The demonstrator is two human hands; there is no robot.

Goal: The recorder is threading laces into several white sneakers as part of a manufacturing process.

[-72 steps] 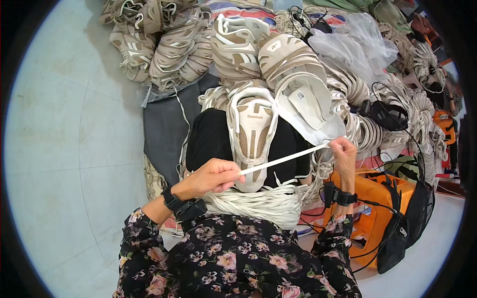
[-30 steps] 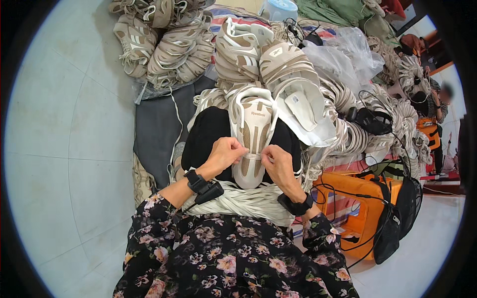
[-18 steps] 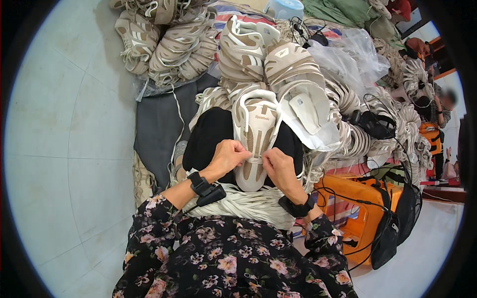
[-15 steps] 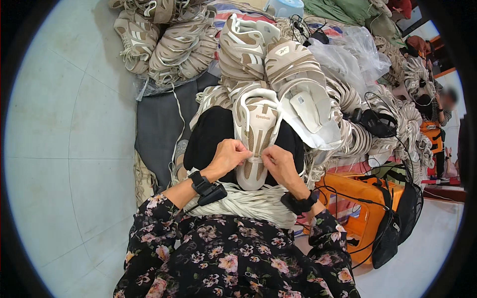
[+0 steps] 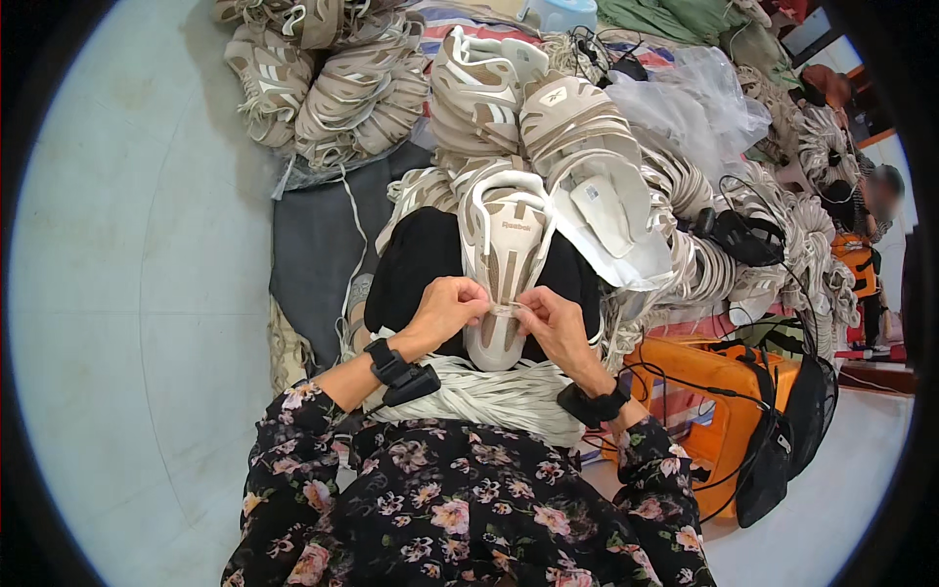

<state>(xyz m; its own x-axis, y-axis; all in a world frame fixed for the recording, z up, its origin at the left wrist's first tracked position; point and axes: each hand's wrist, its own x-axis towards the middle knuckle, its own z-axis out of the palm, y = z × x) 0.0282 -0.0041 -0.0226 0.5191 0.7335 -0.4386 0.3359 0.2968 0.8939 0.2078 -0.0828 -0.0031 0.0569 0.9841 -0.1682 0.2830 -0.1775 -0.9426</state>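
A beige-and-white shoe upper lies across my black-trousered knees, its toe toward me. Over its front part, at the lower end of the lacing opening, a short pale shoelace spans from hand to hand. On the left edge of the upper, my left hand is closed in a pinch on one end of that lace. My right hand pinches the other side, thumb and forefinger together. The fingertips cover both lace ends. A thick bundle of white laces rests in my lap below the toe.
Stacked shoe uppers stand just beyond my knees, with more piles at the far left and along the right. An orange plastic stool with black cables and a black mesh bag is at my right. Another person sits far right.
My hands stay at the same spot on the upper. The right fingers have lifted and turned slightly, and the pale lace between the hands shows a little more clearly.
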